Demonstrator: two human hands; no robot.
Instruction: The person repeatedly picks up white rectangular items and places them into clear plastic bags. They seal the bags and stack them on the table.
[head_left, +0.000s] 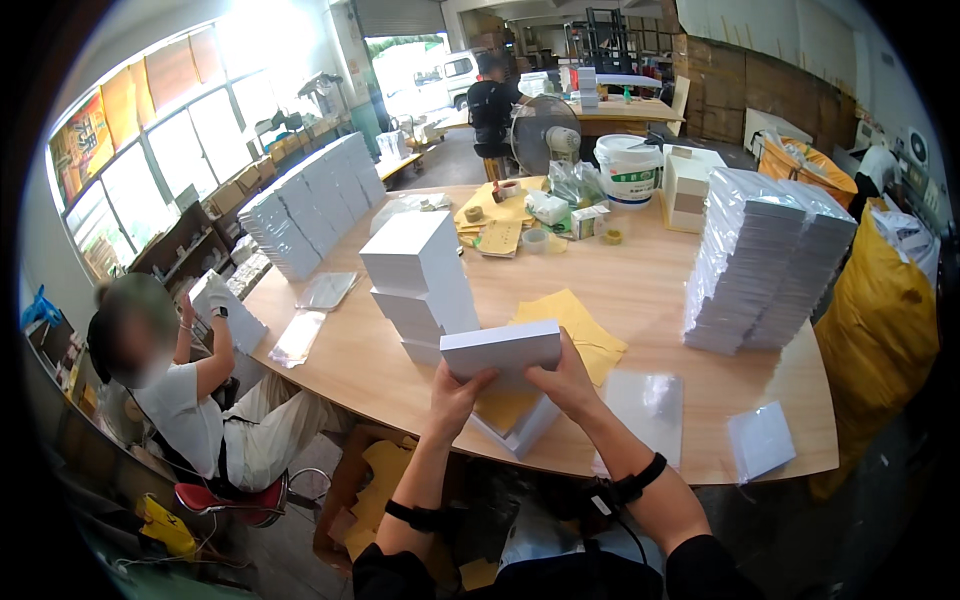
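Note:
A thick stack of white paper is held up between my two hands, tilted so its edge faces away from me. My left hand grips its left end, thumb across the near face. My right hand grips the right end the same way. Just below lie a brown paper sheet and a white stack at the table's near edge, partly hidden by my hands. Close by on the left stands a tall pile of white paper blocks. Yellow-brown paper sheets lie flat behind my right hand.
Plastic-wrapped stacks rise at the right; a long row of wrapped stacks lines the far left. Clear plastic sleeves lie beside my right forearm. A white bucket and fan stand beyond. A seated co-worker handles paper at left.

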